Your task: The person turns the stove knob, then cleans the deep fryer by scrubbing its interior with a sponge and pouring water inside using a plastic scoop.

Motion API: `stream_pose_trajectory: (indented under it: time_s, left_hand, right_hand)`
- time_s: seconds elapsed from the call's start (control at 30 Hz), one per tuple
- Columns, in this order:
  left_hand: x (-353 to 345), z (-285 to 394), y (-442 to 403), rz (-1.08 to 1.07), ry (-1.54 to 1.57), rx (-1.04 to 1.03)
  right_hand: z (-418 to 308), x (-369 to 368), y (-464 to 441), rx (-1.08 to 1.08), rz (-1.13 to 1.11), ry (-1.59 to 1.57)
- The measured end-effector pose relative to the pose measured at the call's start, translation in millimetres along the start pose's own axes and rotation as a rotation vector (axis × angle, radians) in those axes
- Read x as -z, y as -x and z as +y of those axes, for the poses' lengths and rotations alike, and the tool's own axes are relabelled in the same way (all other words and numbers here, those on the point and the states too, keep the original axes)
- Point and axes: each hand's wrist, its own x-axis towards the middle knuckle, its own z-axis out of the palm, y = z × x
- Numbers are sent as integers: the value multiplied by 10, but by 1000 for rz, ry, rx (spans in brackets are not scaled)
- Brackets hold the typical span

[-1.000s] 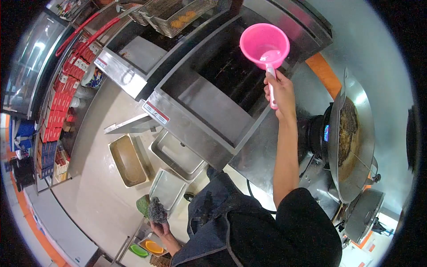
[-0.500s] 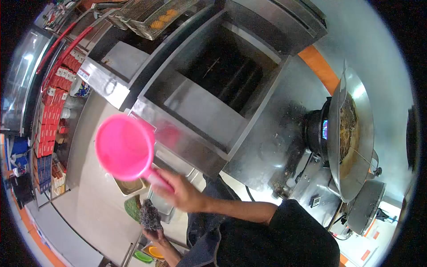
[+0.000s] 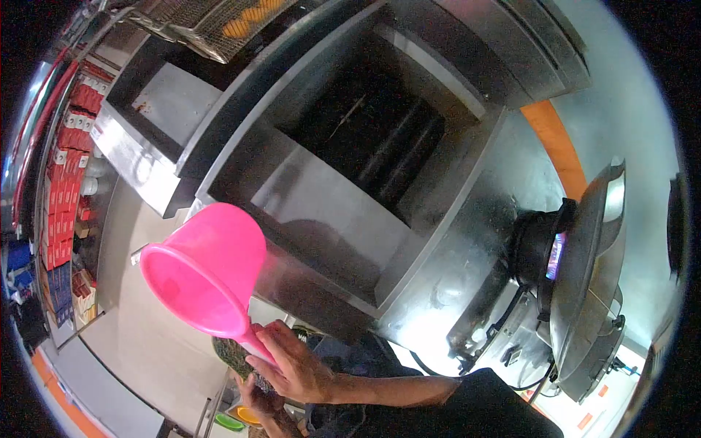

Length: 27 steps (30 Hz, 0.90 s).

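Above and beyond the right fingers, an open steel fryer [image 3: 431, 248], with its near front edge close to the pink dipper [image 3: 237, 241]. Farther past the fingertips, a second fryer [image 3: 175, 98] and a wire basket [image 3: 208, 29] with yellow-orange pieces inside. Off to the wrist side, a wok [image 3: 595, 270] seen nearly edge-on, beside a burner [image 3: 529, 248] with a blue flame. Well beyond the fingertips, on the far left of the view, stacked red boxes [image 3: 64, 190]. Below the fingers, a green bowl [image 3: 230, 421] and an orange bowl [image 3: 249, 415], partly covered.

Has the dipper up-left of the right fingers, tipped on its side, mouth facing down-left, base up-right, handle running down-right into the grip.

Clenches the dipper's handle in the right hand [image 3: 296, 365], fingers wrapped round it. Grasps a wiry grey scourer [image 3: 261, 381] in the left hand [image 3: 259, 401], just below the right fingers and partly hidden; cannot tell how tightly. Near the left fingertips, a green pad [image 3: 231, 352].
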Motion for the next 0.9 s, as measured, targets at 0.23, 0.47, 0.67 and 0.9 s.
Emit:
stream_pose_trajectory:
  time_s: [0.23,0.47,0.67,0.9]
  left_hand:
    - [-529,-44,-21,-255,255,37]
    - [-256,-56,52,-192,201,10]
    - [232,-45,101,-64,107,-29]
    - [1061,-36,384,97,152,-74]
  right_hand:
    - [129,-75,29,-14,-2,52]
    - [86,-359,269,42,8,106]
    - [71,-574,478,34,-91,28]
    - [-22,-1098,903,181,-156,27]
